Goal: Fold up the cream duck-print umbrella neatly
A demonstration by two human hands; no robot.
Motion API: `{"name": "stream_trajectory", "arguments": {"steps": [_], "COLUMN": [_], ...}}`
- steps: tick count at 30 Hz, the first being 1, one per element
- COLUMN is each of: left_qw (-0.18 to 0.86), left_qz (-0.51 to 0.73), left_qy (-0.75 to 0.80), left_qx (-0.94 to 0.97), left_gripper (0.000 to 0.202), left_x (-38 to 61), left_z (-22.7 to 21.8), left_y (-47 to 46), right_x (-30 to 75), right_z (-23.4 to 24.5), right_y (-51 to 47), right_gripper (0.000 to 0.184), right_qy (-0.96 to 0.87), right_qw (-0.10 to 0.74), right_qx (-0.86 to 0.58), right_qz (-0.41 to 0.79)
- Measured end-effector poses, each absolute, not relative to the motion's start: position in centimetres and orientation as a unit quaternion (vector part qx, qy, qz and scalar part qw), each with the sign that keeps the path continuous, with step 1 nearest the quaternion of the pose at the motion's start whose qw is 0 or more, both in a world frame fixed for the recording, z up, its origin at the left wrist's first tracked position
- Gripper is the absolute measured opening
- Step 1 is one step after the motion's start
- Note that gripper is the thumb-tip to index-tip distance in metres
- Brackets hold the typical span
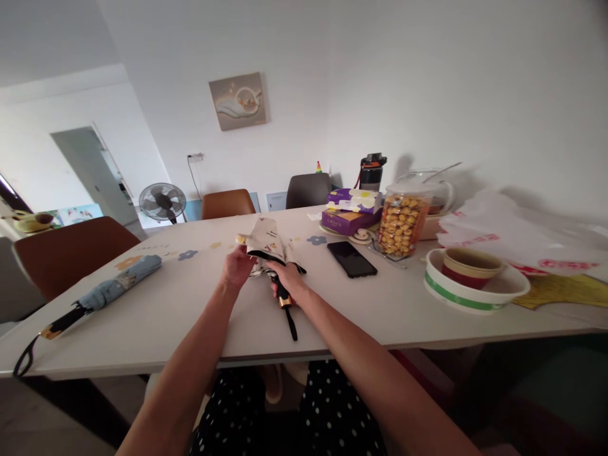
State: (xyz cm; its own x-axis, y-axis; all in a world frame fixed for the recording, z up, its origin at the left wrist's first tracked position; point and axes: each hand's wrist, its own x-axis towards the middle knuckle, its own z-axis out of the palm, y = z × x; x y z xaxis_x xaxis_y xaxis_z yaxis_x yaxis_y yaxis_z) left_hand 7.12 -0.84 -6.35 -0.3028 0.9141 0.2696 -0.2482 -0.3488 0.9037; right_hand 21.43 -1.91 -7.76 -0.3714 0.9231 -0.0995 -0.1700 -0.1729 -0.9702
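Observation:
A cream folding umbrella (266, 239) with a small print and black edging is in front of me, collapsed with its fabric loose. My left hand (237, 266) pinches the fabric on the left side, near a small pale tab. My right hand (289, 278) is closed around the umbrella where the cloth meets the black handle, its fingers partly hidden. The handle (284, 296) has a gold band and a black strap pointing toward me. Off to the left lies a blue folding umbrella (118, 278), rolled up, with a black-and-gold handle.
Right of the hands lies a black phone (352, 259). Behind it are a snack jar (403, 220), purple boxes (351, 220) and a dark bottle (372, 171). A white bowl (458, 303) holds a paper cup (470, 266), beside a plastic bag (532, 231). Chairs surround the white table (190, 335).

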Motion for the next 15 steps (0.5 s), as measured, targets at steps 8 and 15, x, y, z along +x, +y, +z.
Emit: {"name": "stream_trajectory", "arguments": {"steps": [8, 15], "left_qw": [0.345, 0.311], "left_qz": [0.738, 0.742], "left_qy": [0.36, 0.439], "left_qx": [0.455, 0.401], "left_gripper": [0.039, 0.038], "left_x": [9.0, 10.3], "left_z": [-7.5, -7.7], "left_y": [0.3, 1.3], "right_x": [21.3, 21.1], "right_z": [-8.0, -8.1], "right_y": [-2.4, -2.7], "right_gripper": [0.018, 0.026], "right_qy": [-0.513, -0.536], "right_qw": [0.41, 0.374], "right_qx": [-0.373, -0.316], "right_qz": [0.655, 0.688]}}
